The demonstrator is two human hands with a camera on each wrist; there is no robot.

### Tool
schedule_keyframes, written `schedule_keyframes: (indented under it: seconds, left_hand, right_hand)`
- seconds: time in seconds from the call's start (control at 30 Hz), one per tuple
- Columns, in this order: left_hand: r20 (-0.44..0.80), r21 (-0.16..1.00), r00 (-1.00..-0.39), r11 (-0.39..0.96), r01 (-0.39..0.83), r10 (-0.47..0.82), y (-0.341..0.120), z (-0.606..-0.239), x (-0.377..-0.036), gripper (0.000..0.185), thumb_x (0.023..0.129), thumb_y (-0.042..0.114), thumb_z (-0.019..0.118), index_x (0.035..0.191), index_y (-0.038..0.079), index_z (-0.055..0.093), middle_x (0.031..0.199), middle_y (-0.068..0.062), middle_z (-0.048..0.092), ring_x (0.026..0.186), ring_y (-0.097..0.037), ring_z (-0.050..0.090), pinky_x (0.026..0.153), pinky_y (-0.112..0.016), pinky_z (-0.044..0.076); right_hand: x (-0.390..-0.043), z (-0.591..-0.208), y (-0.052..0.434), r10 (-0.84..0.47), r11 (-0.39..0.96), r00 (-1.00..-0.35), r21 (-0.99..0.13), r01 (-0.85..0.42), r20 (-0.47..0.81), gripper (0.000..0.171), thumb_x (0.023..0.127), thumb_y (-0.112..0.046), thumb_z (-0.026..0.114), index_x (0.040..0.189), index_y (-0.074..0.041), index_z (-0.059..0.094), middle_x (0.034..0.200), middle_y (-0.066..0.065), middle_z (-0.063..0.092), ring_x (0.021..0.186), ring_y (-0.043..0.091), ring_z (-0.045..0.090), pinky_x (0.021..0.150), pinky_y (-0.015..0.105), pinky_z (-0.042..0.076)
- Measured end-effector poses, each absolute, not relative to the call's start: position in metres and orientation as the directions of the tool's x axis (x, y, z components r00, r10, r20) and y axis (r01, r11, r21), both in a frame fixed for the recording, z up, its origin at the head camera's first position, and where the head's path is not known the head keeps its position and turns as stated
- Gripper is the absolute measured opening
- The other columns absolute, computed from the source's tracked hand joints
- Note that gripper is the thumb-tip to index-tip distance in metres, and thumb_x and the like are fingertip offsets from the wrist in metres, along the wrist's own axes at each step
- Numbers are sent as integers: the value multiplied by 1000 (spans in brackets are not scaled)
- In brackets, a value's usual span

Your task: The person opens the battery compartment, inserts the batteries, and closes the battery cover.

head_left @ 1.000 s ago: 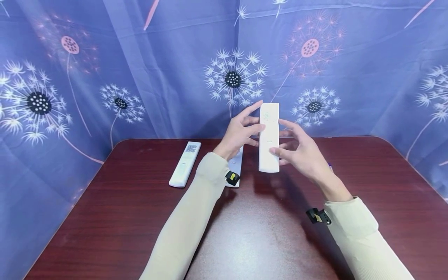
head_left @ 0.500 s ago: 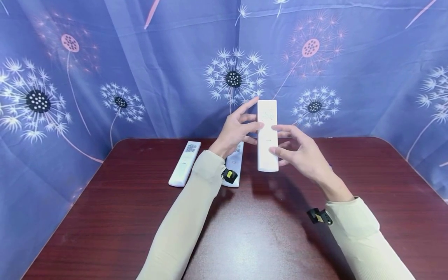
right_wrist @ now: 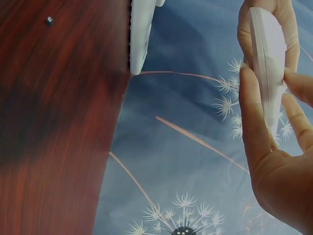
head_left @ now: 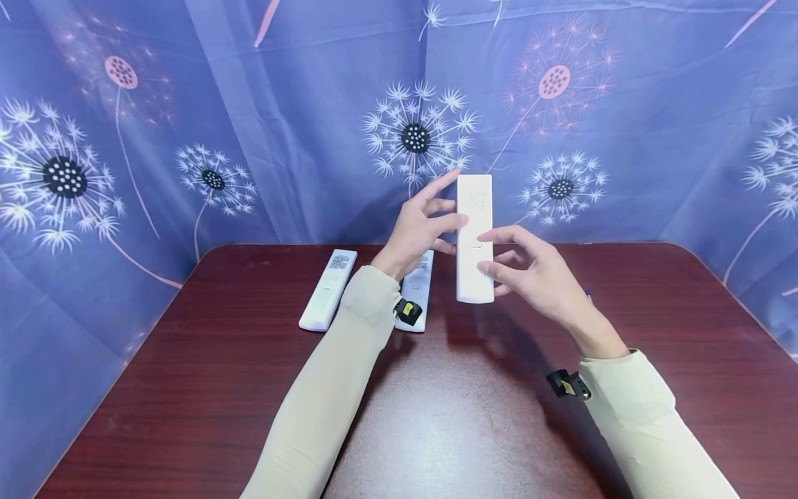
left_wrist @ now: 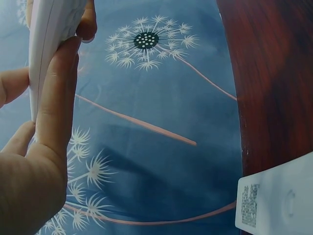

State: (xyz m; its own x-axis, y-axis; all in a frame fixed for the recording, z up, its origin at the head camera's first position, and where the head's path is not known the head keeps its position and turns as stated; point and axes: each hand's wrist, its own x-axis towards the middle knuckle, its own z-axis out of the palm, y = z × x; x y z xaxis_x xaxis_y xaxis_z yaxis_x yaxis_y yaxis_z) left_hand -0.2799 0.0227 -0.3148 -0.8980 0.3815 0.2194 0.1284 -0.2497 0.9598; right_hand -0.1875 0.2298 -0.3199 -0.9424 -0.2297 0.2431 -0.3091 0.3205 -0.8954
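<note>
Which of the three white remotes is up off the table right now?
The remote held upright between both hands; the other two lie flat on the table behind the left sleeve.

three white remotes: one held upright (head_left: 474, 239) between two hands (left (head_left: 418, 232), right (head_left: 536, 277)), two lying flat on the one table (head_left: 187, 388), the far-left remote (head_left: 327, 289) and a second (head_left: 418, 291) partly behind the left sleeve.

Staged recording booth: dandelion-print blue cloth backdrop (head_left: 249, 104) around dark wooden table (head_left: 467, 416).
</note>
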Motion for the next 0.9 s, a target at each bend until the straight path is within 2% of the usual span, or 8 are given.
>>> schedule_keyframes:
  seconds: [0.17,0.33,0.5,0.73,0.9]
  left_hand:
    - [226,956,-900,-260,132,373,22,-315,-279,76,95,-5,73,161,25,51,123,-18,68,82,-32,74,64,-47,66]
    - [231,957,-899,-253,141,373,23,-315,-279,75,95,-5,73,161,24,51,123,-18,67,83,-37,74,65,-48,66]
    - [234,958,-899,-243,150,369,25,-316,-279,76,94,-7,73,160,23,52,122,-19,67,86,-44,73,65,-50,65]
    - [238,961,-899,-222,163,369,27,-316,-278,74,94,-6,74,159,25,54,122,-18,67,88,-47,74,64,-50,65]
    - [237,963,-899,-215,165,368,29,-316,-278,75,94,-6,75,159,26,54,121,-17,67,94,-51,73,63,-49,65]
  right_hand:
    - [-185,-318,228,-241,360,-944,-883,-302,224,42,99,-6,76,139,-8,63,116,21,72,96,19,74,71,46,66]
    - [-185,-318,228,-246,393,-948,-873,-288,202,43,98,-6,77,138,-7,62,119,21,70,97,23,73,69,42,66]
    - [-187,-320,228,-244,388,-948,-876,-287,203,41,98,-1,76,136,-4,62,121,22,69,97,26,73,71,46,66]
    - [-189,-324,227,-236,378,-948,-879,-290,211,37,96,4,75,131,1,61,121,21,66,95,23,72,73,46,66]
    - [-188,-324,226,-237,366,-948,-884,-290,213,37,96,5,75,130,2,59,122,23,64,99,28,70,75,46,66]
